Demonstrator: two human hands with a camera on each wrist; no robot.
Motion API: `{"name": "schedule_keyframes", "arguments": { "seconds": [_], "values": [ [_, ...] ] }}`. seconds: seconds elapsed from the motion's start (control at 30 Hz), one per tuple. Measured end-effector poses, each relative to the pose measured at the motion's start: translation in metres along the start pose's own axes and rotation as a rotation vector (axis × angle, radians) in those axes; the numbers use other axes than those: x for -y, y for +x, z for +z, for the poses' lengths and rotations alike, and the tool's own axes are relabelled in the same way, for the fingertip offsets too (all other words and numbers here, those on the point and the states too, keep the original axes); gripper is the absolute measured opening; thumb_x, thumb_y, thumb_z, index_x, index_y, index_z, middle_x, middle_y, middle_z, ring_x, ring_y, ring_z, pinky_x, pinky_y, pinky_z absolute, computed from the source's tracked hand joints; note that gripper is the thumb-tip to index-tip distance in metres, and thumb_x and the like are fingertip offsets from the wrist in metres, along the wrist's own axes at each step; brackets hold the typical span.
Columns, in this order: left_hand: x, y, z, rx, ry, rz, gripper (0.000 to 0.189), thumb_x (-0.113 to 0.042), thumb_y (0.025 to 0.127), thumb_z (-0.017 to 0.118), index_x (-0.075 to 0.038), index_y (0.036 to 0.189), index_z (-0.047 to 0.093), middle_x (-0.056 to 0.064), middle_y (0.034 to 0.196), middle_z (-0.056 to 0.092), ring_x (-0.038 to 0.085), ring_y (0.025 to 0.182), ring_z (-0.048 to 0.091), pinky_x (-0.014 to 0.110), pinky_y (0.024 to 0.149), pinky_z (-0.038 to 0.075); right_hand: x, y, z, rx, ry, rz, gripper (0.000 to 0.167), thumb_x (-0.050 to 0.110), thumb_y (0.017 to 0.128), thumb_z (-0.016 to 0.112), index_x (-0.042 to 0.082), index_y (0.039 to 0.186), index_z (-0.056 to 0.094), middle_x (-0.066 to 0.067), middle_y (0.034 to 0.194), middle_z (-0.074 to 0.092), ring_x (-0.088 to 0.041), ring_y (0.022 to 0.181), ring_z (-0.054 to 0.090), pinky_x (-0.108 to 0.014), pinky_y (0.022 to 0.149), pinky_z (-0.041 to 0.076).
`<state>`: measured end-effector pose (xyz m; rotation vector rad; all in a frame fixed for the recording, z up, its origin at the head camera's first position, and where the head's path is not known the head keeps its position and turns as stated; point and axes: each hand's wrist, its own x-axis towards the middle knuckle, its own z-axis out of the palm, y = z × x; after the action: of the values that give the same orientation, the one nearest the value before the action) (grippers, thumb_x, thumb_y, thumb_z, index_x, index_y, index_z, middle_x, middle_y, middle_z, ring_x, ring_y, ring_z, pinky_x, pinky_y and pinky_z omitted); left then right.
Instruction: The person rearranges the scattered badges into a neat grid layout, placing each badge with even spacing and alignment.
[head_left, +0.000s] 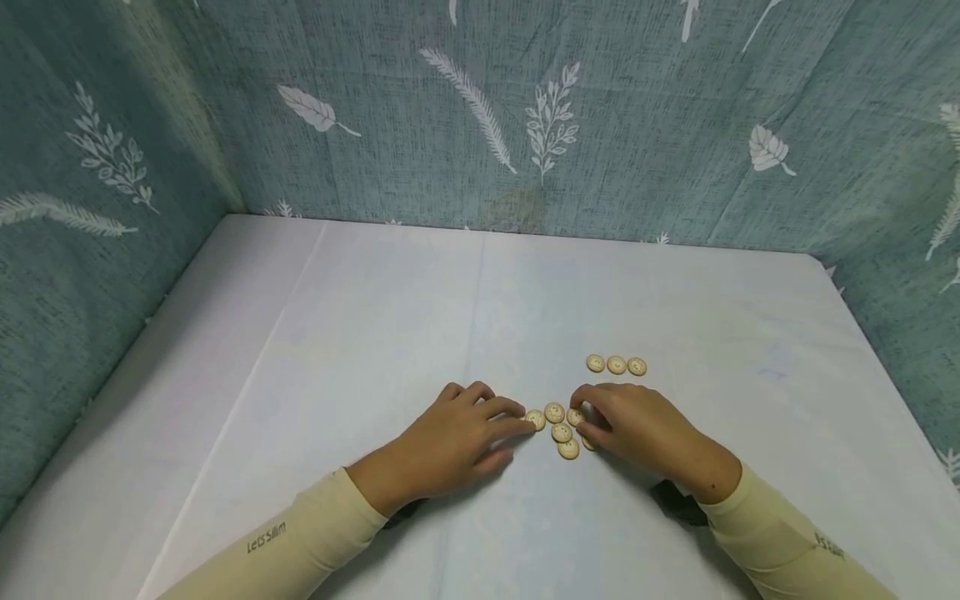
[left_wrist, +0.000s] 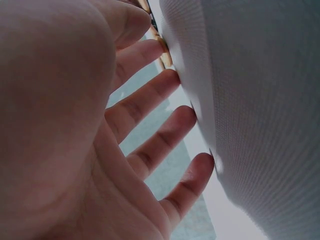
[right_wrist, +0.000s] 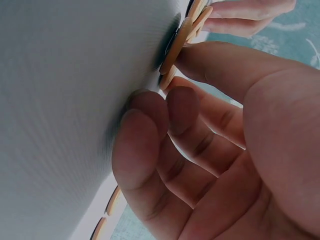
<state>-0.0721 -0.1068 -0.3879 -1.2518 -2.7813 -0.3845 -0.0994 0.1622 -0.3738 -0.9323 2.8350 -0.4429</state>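
Observation:
Several round, pale wooden buttons lie flat in a cluster on the white cloth between the two hands. My left hand, palm down with fingers spread and slightly bent, touches the leftmost button with a fingertip. In the left wrist view, the fingertips rest on the cloth. My right hand pinches a button at the cluster's right side between thumb and index finger. Its other fingers curl under in the right wrist view. Another button is partly hidden under that hand. Two buttons overlap or touch at the lower middle.
Beyond the right hand, three more buttons form a short row. A white cloth with fold lines covers the table. Green leaf-patterned fabric hangs along the back and both sides.

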Motion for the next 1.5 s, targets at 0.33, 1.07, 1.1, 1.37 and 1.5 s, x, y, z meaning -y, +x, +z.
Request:
{"name": "schedule_keyframes", "arguments": {
  "seconds": [0.33,1.07,1.1,1.37,1.5],
  "values": [
    [0.000,0.000,0.000,0.011,-0.001,-0.006,0.035,-0.033,0.097,0.062,-0.033,0.133,0.063,-0.012,0.131,0.063,0.015,0.113,0.057,0.041,0.087,0.046,0.000,-0.001,0.001,0.002,-0.009,-0.017,0.014,0.017,0.090,0.071,0.012,0.101,0.065,0.015,0.061,0.046,0.002,0.054,0.039,-0.019,0.052,0.036],
    [0.000,0.000,0.002,0.016,0.010,-0.010,0.036,-0.033,0.097,0.062,-0.034,0.133,0.063,-0.013,0.131,0.063,0.015,0.113,0.057,0.041,0.087,0.046,-0.012,-0.004,-0.006,0.018,-0.041,-0.002,0.015,0.019,0.086,0.073,0.014,0.095,0.062,0.016,0.058,0.047,0.002,0.052,0.040,-0.021,0.050,0.036],
    [0.000,0.000,0.002,0.012,0.014,-0.009,0.036,-0.033,0.097,0.062,-0.034,0.133,0.063,-0.013,0.131,0.063,0.015,0.113,0.057,0.041,0.087,0.046,-0.013,-0.004,-0.007,0.015,-0.040,0.000,0.015,0.019,0.086,0.073,0.014,0.095,0.062,0.016,0.058,0.047,0.001,0.052,0.040,-0.021,0.050,0.036],
    [-0.002,-0.001,0.002,0.027,-0.018,-0.013,0.036,-0.032,0.097,0.063,-0.033,0.132,0.064,-0.012,0.131,0.063,0.015,0.112,0.057,0.041,0.087,0.046,-0.018,-0.005,-0.010,0.044,-0.027,0.027,0.013,0.018,0.086,0.071,0.015,0.094,0.062,0.016,0.058,0.048,0.001,0.053,0.041,-0.022,0.051,0.036],
    [-0.001,0.000,0.001,0.012,0.007,-0.010,0.036,-0.033,0.097,0.063,-0.034,0.132,0.064,-0.013,0.131,0.063,0.015,0.111,0.057,0.041,0.086,0.047,-0.022,-0.005,-0.012,0.025,-0.034,0.028,0.012,0.017,0.086,0.071,0.014,0.094,0.062,0.015,0.058,0.048,0.000,0.055,0.042,-0.023,0.052,0.037]
  ]
}}
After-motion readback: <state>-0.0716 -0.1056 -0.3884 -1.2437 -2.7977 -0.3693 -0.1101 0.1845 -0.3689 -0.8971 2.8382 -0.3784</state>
